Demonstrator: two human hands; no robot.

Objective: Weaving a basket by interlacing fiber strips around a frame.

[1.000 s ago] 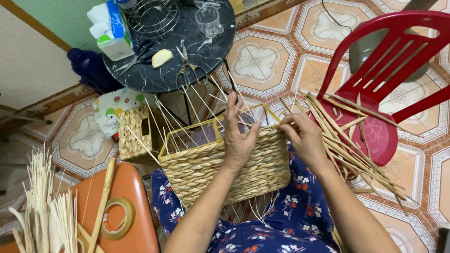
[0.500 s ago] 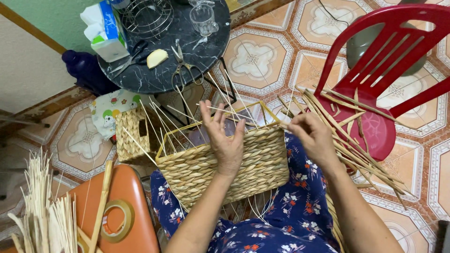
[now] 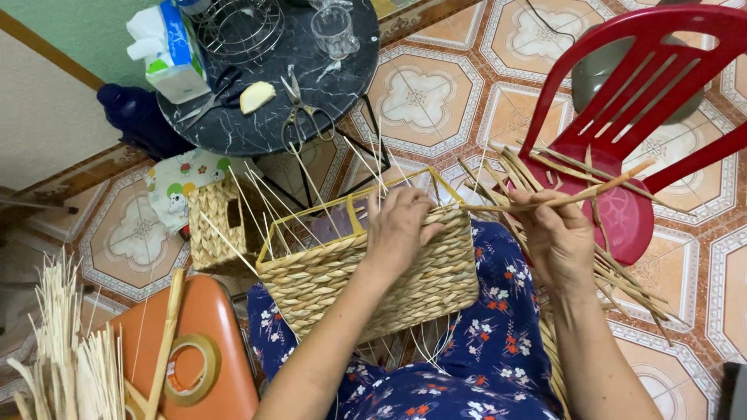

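Observation:
A rectangular woven straw basket [image 3: 350,280] with a yellow wire frame rests on my lap, thin stakes sticking up from its rim. My left hand [image 3: 398,229] presses on the basket's top edge near its right end, fingers curled over the weave. My right hand [image 3: 556,241] is just right of the basket and pinches a long flat straw strand [image 3: 568,198] that runs from the basket rim out to the upper right. A bundle of loose straw strands [image 3: 622,272] lies under and beyond my right hand.
A round black marble table [image 3: 257,117] holds scissors [image 3: 299,113], a tissue box [image 3: 167,50], a glass [image 3: 336,31] and a wire rack. A red plastic chair [image 3: 646,101] stands right. A smaller woven basket [image 3: 214,225], an orange stool [image 3: 206,342] with tape roll, and reeds [image 3: 66,350] sit left.
My right hand has pulled the straw strand out to the right, away from the basket. My left hand has shifted onto the rim's right end. The view has drifted slightly.

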